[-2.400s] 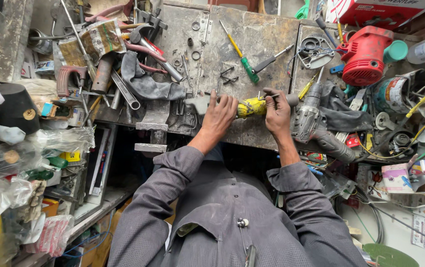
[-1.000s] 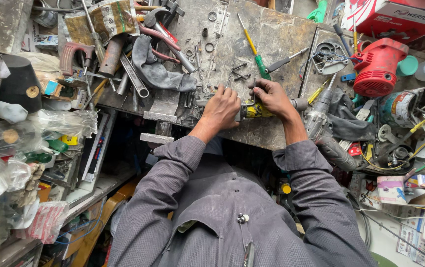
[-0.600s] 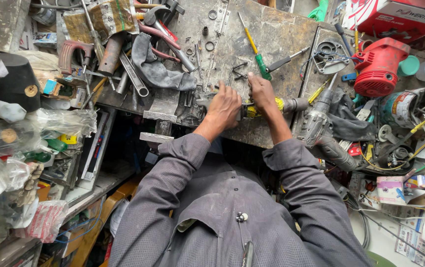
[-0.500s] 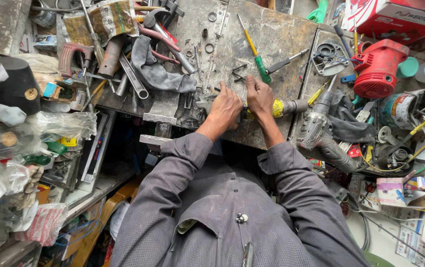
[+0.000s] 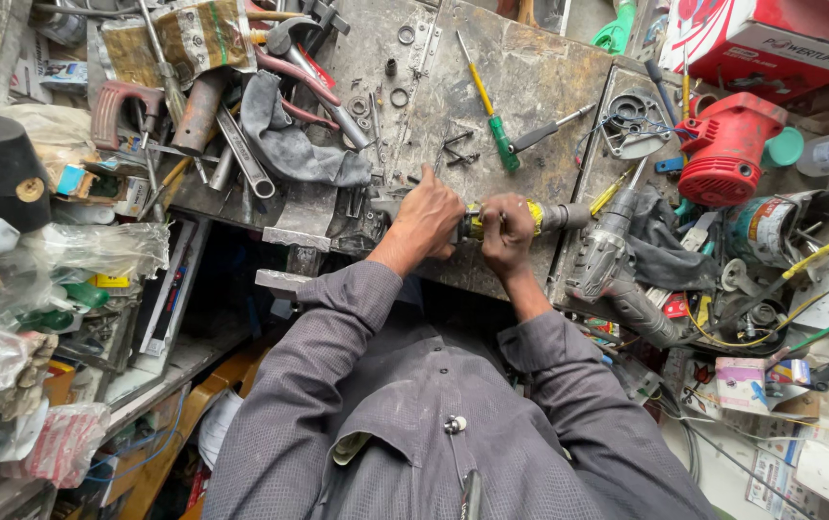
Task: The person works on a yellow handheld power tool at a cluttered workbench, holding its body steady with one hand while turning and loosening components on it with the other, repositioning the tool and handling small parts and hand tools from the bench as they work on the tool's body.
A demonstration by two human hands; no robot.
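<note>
Grimy metal workbench (image 5: 530,91): green-handled screwdriver (image 5: 487,116), grey rag (image 5: 289,144), washers (image 5: 399,65), wrench (image 5: 241,154), grey drill (image 5: 607,255), red motor housing (image 5: 727,149) directly on top.

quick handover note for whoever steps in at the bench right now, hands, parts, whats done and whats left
Left hand: closed over the left end of the yellow tool part, pressing it on the bench.
Right hand: gripping the same part at its middle; its grey metal end sticks out to the right.
Nearby: green screwdriver and a black-handled one just above the hands, grey drill body to the right, red motor housing further right.
Done: part is in both hands, tool bodies lie apart.
Left: cannot tell whether the part is going together or coming apart; check before carrying on.
</note>
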